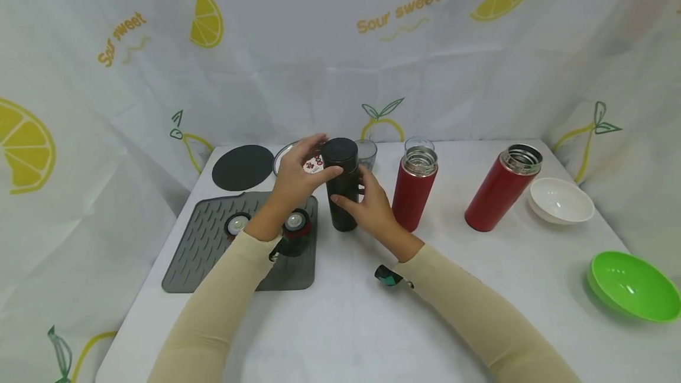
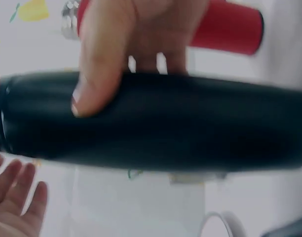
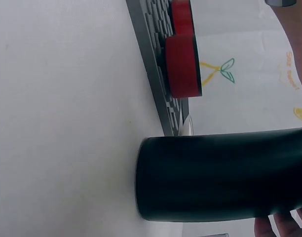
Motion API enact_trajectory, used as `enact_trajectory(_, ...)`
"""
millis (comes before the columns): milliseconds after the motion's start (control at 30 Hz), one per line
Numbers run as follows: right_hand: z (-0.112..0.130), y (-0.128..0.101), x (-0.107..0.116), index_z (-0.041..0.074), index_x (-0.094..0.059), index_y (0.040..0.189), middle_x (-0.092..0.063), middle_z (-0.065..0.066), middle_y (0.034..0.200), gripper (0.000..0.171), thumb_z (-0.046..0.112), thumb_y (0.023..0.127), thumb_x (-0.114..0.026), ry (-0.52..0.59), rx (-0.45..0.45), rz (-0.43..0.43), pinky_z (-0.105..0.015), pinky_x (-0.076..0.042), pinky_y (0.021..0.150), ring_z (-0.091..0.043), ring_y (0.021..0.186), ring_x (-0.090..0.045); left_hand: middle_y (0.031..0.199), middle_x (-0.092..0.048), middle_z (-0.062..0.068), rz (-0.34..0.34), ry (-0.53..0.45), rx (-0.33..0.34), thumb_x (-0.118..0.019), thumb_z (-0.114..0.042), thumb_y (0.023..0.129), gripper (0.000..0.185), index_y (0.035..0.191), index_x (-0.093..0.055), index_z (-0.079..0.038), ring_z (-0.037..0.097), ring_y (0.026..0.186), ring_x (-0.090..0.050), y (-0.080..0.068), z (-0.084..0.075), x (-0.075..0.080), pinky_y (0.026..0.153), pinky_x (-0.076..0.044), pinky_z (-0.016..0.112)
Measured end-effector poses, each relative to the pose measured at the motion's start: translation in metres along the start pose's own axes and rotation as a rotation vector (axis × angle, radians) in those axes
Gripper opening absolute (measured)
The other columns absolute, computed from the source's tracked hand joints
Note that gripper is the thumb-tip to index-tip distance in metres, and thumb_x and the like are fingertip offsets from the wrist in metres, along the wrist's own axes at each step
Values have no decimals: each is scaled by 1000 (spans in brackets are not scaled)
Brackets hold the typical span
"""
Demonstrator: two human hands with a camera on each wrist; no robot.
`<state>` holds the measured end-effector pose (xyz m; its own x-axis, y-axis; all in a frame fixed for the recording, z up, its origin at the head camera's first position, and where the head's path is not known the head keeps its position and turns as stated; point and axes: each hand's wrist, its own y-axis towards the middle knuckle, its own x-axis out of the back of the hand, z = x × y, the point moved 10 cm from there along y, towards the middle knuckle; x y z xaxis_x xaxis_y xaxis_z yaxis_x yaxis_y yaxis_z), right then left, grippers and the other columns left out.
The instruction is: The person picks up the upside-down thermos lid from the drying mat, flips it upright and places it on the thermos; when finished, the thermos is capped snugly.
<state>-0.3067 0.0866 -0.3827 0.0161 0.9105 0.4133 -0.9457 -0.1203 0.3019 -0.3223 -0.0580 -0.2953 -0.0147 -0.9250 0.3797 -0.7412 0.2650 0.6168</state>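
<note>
The desk (image 1: 340, 324) under its white cloth carries everything, and the black flask (image 1: 342, 185) standing upright near its middle is the landmark. To the flask's left lies a grey ribbed drying mat (image 1: 213, 247) with red-rimmed lids on it; to its right stand two open red flasks (image 1: 415, 191), a white bowl (image 1: 561, 201) beyond them, and a green bowl (image 1: 633, 285) further right and nearer the desk's front edge.

The black flask looks rigid, smooth metal, probably matte but still a bit slippery, and likely of moderate weight; tall and narrow, it would tip easily. The body's midsection seems the sound place to hold, with the cap taken separately from above.

The right hand (image 1: 375, 208) wraps the lower body from the right, fingers curled round it in a steady grip. The left hand (image 1: 298, 173) reaches the top from the left, thumb and fingertips pinching the black cap (image 1: 339, 149). The left wrist view shows a thumb (image 2: 99, 74) pressed flat against the dark wall.
</note>
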Motion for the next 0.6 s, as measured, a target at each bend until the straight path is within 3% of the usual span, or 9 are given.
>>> enact_trajectory(167,0,-2,-2,12,-33,147,-49,-7,137,78,34,85,-77,-20,-4,11,-43,-45,99,-24,124,-49,120,-61,13,-107,-33,-45,-80,-4,80,54,129,-57,0,25,112,-59,-11,9,18,97,-47,37)
enact_trajectory(267,-1,-4,-2,11,-32,147,-48,-7,137,80,35,85,-76,-34,8,10,-43,-45,99,-24,124,-49,122,-61,13,-88,-134,-20,-72,-10,89,46,130,-55,2,25,114,-58,-19,5,12,99,-45,38)
enact_trajectory(333,0,-5,-2,12,-32,146,-48,-7,136,79,37,85,-76,-41,26,7,-42,-45,99,-23,123,-49,129,-57,12,-54,-191,31,-70,-28,92,59,138,-47,2,23,118,-56,-21,-1,1,104,-40,38)
enact_trajectory(433,3,-4,-2,13,-31,148,-45,-7,138,80,37,86,-75,-49,55,5,-42,-46,98,-21,123,-49,141,-48,7,-13,-192,156,-74,-51,82,91,150,-31,-9,17,129,-45,-20,-6,-19,109,-33,43)
enact_trajectory(533,5,-3,-2,15,-30,148,-43,-7,141,78,31,87,-75,-55,79,10,-45,-46,98,-22,125,-47,141,-46,6,-6,-107,241,-80,-51,74,104,154,-22,-19,16,128,-45,-12,-5,-32,104,-37,46)
enact_trajectory(600,7,-3,-3,17,-31,148,-43,-7,140,76,27,87,-76,-56,99,11,-46,-46,97,-23,124,-48,136,-49,7,-10,-49,243,-82,-44,74,102,154,-23,-21,17,121,-50,-5,-3,-36,98,-43,45)
